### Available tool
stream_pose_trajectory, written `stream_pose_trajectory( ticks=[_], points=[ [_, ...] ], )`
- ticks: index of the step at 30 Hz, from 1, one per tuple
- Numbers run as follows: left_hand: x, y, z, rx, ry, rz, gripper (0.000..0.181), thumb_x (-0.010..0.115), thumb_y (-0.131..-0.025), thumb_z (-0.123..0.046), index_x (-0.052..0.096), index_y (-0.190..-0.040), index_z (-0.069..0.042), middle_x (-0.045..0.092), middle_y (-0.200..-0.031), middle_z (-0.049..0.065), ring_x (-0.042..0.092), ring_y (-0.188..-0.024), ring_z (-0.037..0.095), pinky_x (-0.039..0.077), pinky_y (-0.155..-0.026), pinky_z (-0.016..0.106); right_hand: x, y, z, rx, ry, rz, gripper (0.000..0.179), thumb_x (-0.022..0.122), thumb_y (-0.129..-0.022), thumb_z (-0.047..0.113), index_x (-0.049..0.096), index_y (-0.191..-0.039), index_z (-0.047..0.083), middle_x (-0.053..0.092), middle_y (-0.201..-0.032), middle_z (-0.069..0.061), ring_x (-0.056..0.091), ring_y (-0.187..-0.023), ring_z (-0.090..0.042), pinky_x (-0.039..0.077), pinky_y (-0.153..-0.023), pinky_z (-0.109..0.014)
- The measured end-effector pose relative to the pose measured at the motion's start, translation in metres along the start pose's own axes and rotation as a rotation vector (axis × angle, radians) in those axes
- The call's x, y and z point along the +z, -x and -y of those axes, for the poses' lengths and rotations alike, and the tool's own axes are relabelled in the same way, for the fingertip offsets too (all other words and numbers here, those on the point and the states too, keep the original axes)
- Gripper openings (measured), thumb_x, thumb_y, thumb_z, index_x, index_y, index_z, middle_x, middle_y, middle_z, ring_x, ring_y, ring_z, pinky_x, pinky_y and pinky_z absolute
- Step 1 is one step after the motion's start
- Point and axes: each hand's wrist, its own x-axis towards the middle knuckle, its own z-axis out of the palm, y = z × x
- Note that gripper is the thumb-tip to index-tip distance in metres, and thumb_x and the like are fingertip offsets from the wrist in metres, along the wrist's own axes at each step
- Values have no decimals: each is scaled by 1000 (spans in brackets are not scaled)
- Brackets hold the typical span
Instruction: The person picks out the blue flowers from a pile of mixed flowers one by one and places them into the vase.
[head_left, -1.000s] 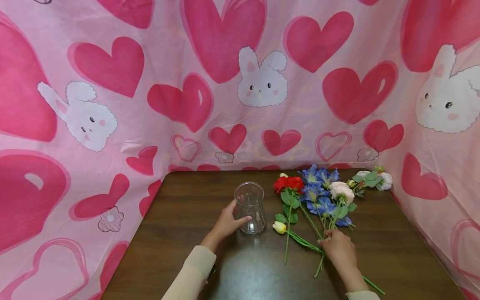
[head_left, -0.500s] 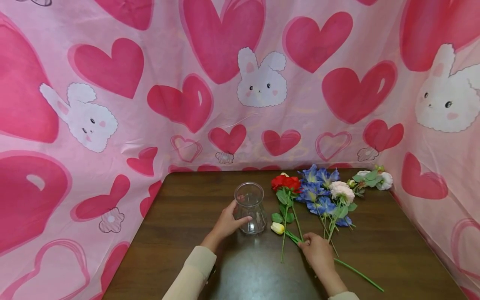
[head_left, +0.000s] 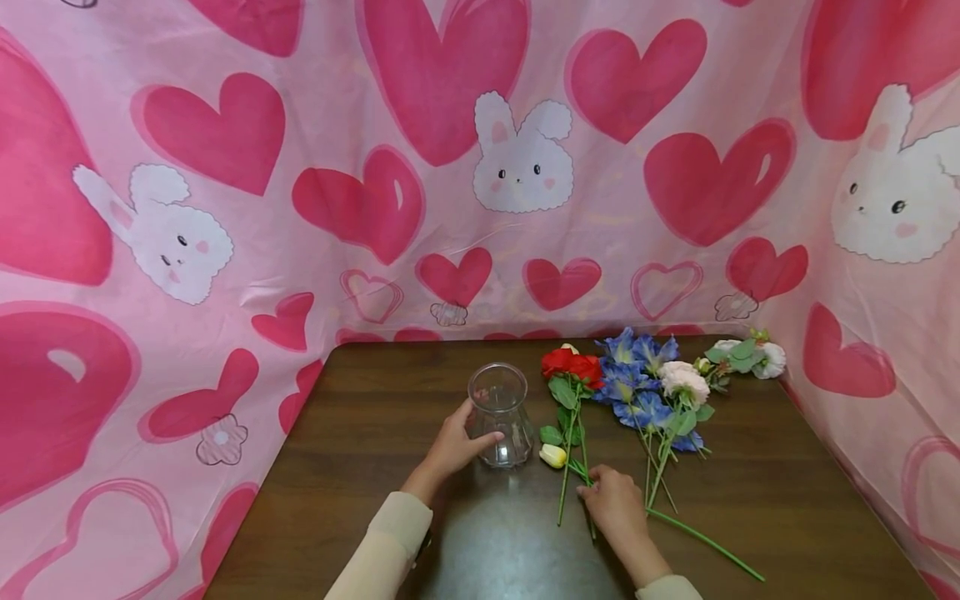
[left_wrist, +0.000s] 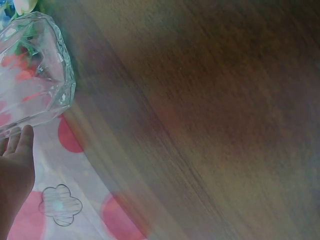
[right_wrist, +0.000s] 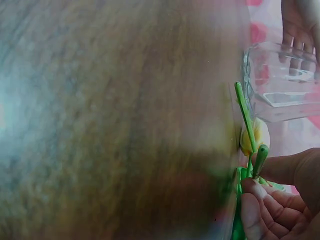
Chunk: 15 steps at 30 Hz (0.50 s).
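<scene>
A clear glass vase (head_left: pixel 512 437) stands upright on the table. My left hand (head_left: pixel 448 448) holds it from the left, thumb across the front and fingers around the side; the left wrist view shows the fingertips against the glass (left_wrist: pixel 60 90). Right of the vase, my right hand (head_left: pixel 618 507) pinches a green stem of the red roses (head_left: pixel 573 367) between thumb and fingers. In the right wrist view, cut stem ends (right_wrist: pixel 244 112) stick out by the thumb. A yellow-white tulip (head_left: pixel 552 455) lies close to the vase, its stem passing under the right hand.
Blue flowers (head_left: pixel 633 383) and a pale pink flower (head_left: pixel 684 383) lie right of the roses. A white flower with leaves (head_left: pixel 768 361) lies at the far right corner. Pink heart-print cloth (head_left: pixel 525 242) hangs around the brown table (head_left: pixel 375 392).
My right hand has slid left, away from the blue flowers' stems, bringing the rose stem and tulip slightly toward the vase. My left hand and the vase have stayed put.
</scene>
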Motion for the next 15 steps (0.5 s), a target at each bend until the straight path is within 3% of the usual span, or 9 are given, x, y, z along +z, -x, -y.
stream_pose_trajectory(
  ticks=[9,15],
  points=[
    [0,-1,-1,13,-11,-6,76,79,-81,-37,43,-144,-15,55,-137,8,52,-124,29,43,-100,52,-4,-1,1,-18,14,27,30,78,-80,18,69,-98,-5,64,-68,0,61,-61,-21,50,-61,-47],
    [0,0,-2,7,11,2,75,79,-81,-37,43,-144,-16,55,-137,6,51,-125,27,42,-101,52,-28,-5,-4,-10,0,-23,31,76,-83,21,69,-98,-5,68,-73,-4,65,-66,-24,51,-62,-48]
  ],
)
